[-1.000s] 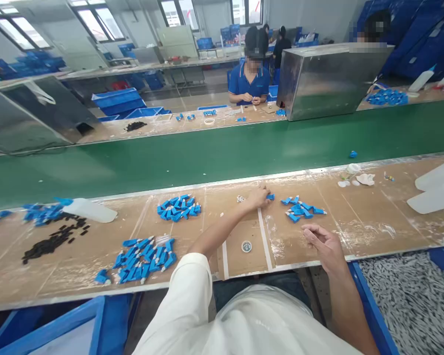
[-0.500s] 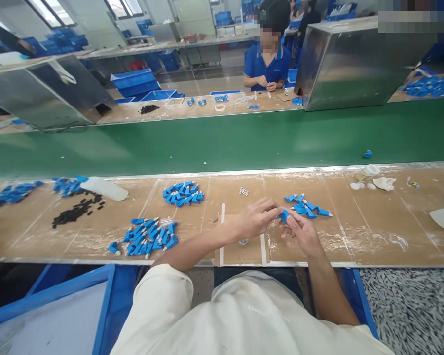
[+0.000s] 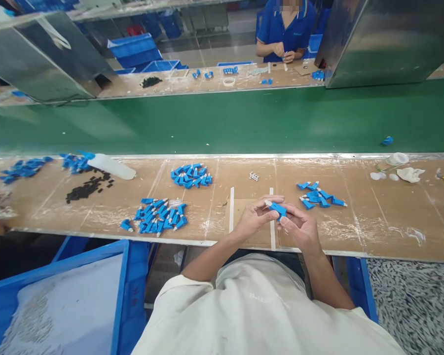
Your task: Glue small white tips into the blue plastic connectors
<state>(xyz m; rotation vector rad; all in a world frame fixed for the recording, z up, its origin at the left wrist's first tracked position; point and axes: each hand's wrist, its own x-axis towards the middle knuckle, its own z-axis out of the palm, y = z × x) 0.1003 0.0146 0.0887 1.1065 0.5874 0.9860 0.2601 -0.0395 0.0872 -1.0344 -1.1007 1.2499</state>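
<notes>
The left hand (image 3: 253,217) and right hand (image 3: 299,228) meet at frame centre, both pinching one small blue plastic part (image 3: 277,208) between the fingertips, just above the workbench (image 3: 373,222). The part looks light, rigid and smooth; a grip on its flat sides, clear of the white tip, appears safest. A loose cluster of blue parts (image 3: 318,195) lies right of the hands; two larger piles (image 3: 159,217) (image 3: 191,176) lie left. The green conveyor (image 3: 222,118) runs behind.
</notes>
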